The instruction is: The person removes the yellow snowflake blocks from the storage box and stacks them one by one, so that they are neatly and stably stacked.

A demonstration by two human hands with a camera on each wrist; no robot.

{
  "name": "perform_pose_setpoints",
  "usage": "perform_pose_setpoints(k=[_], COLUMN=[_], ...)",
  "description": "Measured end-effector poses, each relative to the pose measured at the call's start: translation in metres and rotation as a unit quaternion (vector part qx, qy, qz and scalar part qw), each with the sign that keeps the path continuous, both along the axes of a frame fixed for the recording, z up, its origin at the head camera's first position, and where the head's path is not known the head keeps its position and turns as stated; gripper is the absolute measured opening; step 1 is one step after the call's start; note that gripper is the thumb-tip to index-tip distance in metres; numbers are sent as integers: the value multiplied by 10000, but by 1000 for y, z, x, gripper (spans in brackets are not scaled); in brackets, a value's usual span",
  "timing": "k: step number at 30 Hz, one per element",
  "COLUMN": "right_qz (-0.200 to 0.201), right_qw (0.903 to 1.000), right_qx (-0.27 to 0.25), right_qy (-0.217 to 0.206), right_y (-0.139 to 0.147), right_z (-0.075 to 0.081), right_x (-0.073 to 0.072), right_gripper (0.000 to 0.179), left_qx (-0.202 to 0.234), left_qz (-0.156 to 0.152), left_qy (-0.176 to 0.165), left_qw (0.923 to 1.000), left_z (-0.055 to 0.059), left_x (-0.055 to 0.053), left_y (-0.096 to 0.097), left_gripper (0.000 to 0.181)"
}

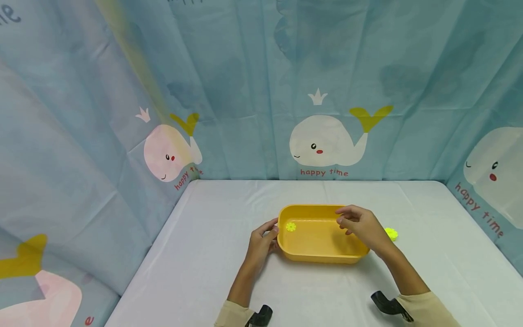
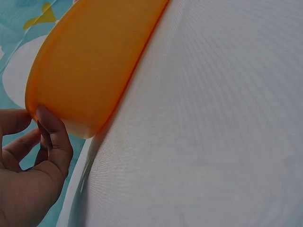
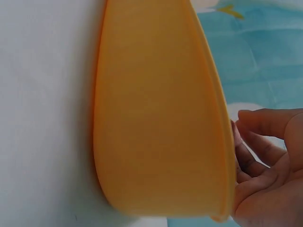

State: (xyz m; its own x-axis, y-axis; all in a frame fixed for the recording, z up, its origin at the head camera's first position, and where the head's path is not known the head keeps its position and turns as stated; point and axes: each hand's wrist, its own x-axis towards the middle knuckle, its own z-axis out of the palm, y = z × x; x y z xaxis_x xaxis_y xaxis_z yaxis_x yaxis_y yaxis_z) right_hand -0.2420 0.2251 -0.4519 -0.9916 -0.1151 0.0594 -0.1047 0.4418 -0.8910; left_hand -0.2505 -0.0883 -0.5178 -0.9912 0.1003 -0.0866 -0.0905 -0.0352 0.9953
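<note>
A yellow plastic basin (image 1: 318,231) with rounded corners rests on the white table. My left hand (image 1: 259,243) pinches the rim at its left end, thumb and fingertips meeting the edge in the left wrist view. Over the basin's right part hovers my right hand (image 1: 365,227), fingers loosely bent and nothing visible between them. The right wrist view shows this hand (image 3: 270,165) beyond the rim, partly hidden by the basin wall (image 3: 151,118). Inside the basin, near the left end, lies a small bright yellow flower-shaped piece (image 1: 291,227).
Another bright yellow-green flower-shaped piece (image 1: 391,234) lies on the white tablecloth (image 1: 204,254), right of the basin and just behind the right wrist. Blue curtains (image 1: 245,91) printed with whales enclose the table at the back and sides. Black wrist devices (image 1: 388,303) sit at both sleeves.
</note>
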Motion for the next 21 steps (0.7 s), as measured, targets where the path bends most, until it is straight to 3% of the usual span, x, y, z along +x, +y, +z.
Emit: perform_pose_setpoints(k=[8, 21], right_qz=[467, 1114], right_qw=[9982, 9910], right_qx=[-253, -137], right_qy=[-272, -726], right_y=[-24, -55], right_z=[-10, -20], right_x=[-10, -23], right_gripper=[37, 44], left_qx=[-21, -27], left_qz=[19, -19], left_qy=[13, 5], left_qw=[10000, 10000], left_z=[1, 1], left_x=[0, 0], left_y=[0, 0], left_gripper=[43, 44])
